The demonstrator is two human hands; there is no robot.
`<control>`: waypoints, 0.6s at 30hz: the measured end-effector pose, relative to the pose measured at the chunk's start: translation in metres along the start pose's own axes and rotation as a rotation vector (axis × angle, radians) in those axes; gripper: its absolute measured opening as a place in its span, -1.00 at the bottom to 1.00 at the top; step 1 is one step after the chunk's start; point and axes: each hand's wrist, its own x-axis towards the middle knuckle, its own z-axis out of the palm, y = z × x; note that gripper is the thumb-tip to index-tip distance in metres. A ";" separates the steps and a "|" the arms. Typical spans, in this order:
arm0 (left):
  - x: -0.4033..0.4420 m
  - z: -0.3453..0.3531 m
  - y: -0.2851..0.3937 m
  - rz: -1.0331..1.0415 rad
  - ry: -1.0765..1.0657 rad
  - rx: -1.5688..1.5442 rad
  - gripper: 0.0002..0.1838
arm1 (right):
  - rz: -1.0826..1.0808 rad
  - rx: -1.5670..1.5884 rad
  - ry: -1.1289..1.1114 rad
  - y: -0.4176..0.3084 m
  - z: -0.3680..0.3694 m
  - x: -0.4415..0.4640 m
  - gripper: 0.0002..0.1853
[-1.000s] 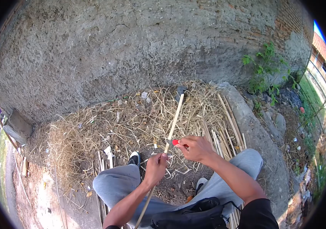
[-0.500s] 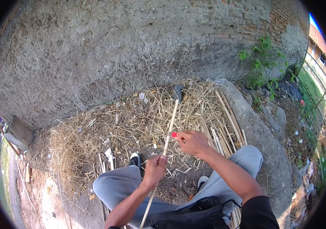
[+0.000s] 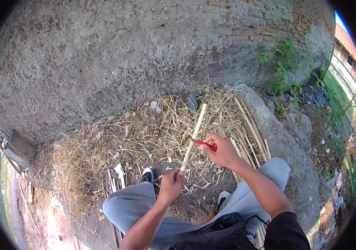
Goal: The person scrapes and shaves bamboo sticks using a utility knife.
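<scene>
My left hand [image 3: 171, 187] is closed around a long pale bamboo strip [image 3: 199, 118], which slants up and away from me; its near part is hidden by my forearm. A red-handled knife [image 3: 208, 146] is gripped in my right hand [image 3: 223, 153], farther along the strip. Its short dark blade meets the strip above my left hand. Curled shavings [image 3: 167, 133] lie thickly on the ground beneath both hands.
A rough grey wall [image 3: 123, 54] rises in front. More strips [image 3: 251, 125] lie to the right beside a concrete ledge [image 3: 278, 137], and others [image 3: 113, 183] by my left knee. A dark grey object [image 3: 193, 101] rests among the shavings. A green plant [image 3: 286, 66] grows at right.
The strip's far end has swung right and now shows a broader face. My right hand has shifted right with the knife, whose red handle shows more. My left hand stays nearly in place.
</scene>
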 end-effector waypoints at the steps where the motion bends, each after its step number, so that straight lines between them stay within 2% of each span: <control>1: 0.000 -0.002 0.003 0.002 0.009 -0.006 -0.73 | -0.013 -0.056 -0.045 -0.003 0.004 -0.002 -0.72; 3: 0.001 -0.005 0.009 -0.166 -0.135 -0.055 -0.72 | -0.086 -0.136 -0.066 -0.002 0.012 -0.006 -0.71; 5: 0.003 -0.004 0.005 -0.165 -0.112 -0.041 -0.72 | -0.214 -0.284 -0.097 0.006 0.024 -0.011 -0.67; 7: 0.005 -0.002 0.000 -0.166 -0.090 -0.026 -0.71 | -0.229 -0.293 -0.060 0.008 0.031 -0.014 -0.72; 9: 0.007 0.003 -0.007 -0.010 -0.002 0.099 -0.71 | -0.314 -0.201 -0.082 0.005 0.030 -0.017 -0.70; 13: 0.010 0.009 -0.010 0.046 0.088 0.148 -0.72 | -0.360 -0.240 -0.058 0.008 0.040 -0.024 -0.68; 15: 0.005 0.008 -0.002 0.114 0.143 0.248 -0.72 | -0.422 -0.254 0.027 0.007 0.042 -0.024 -0.70; 18: -0.005 0.005 0.014 0.121 0.129 0.286 -0.72 | -0.479 -0.336 0.066 0.006 0.040 -0.025 -0.70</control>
